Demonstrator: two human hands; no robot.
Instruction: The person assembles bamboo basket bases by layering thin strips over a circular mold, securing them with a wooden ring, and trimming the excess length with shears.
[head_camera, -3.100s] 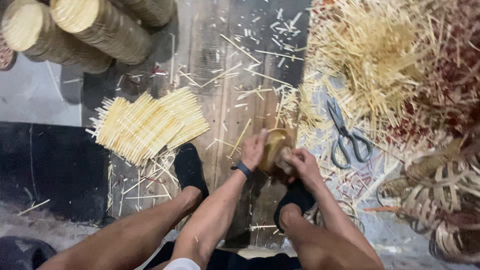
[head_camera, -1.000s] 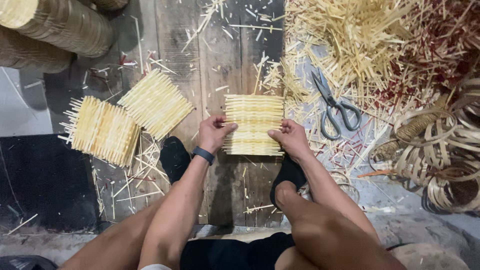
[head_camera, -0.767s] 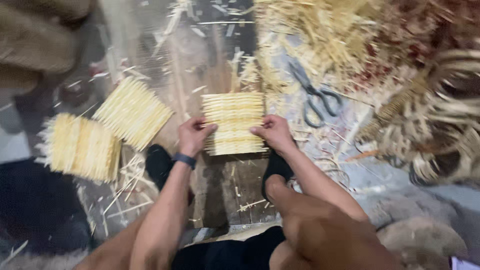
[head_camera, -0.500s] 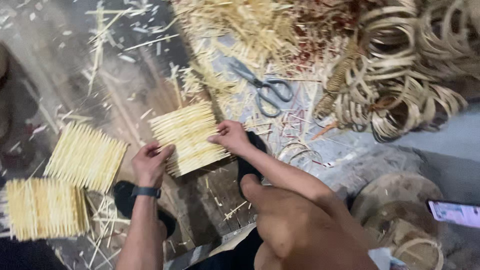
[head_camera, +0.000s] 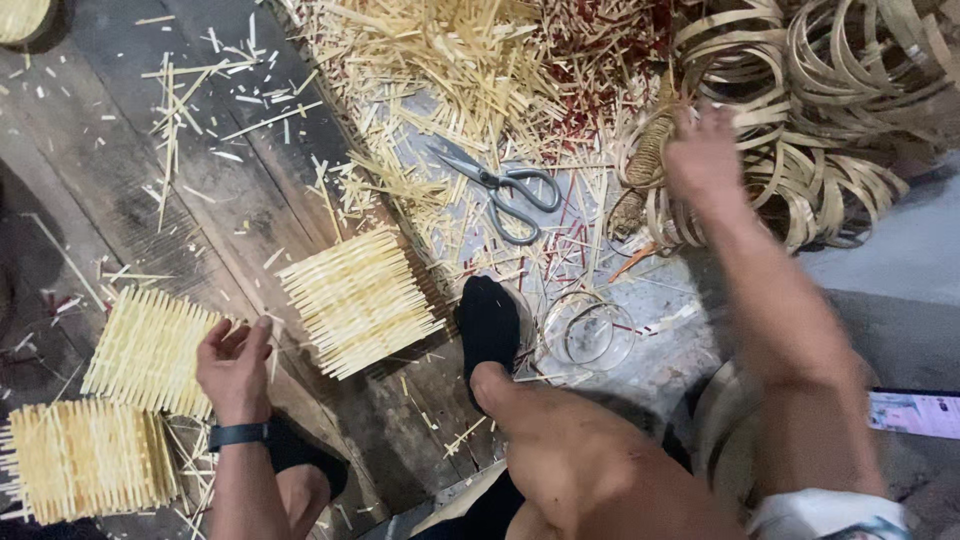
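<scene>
A flat woven mat of pale bamboo sticks (head_camera: 358, 300) lies on the dark wooden board between my hands. My left hand (head_camera: 235, 365) rests beside its left edge with fingers loosely curled, holding nothing, a dark band on the wrist. My right hand (head_camera: 703, 160) reaches far right into a heap of thin bamboo hoops (head_camera: 820, 120); it is blurred, and I cannot tell whether it grips one. My black-socked foot (head_camera: 488, 325) sits right of the mat.
Two more stick mats (head_camera: 150, 350) (head_camera: 85, 460) lie at the left. Grey scissors (head_camera: 505, 190) lie on a pile of loose sticks (head_camera: 450, 70). Small thin rings (head_camera: 590, 335) lie by my foot. A phone (head_camera: 915, 415) sits at the right edge.
Both hands have let go of the middle mat. My right hand has swung far right to the hoop heap, my left has drawn back, and the view has turned right.
</scene>
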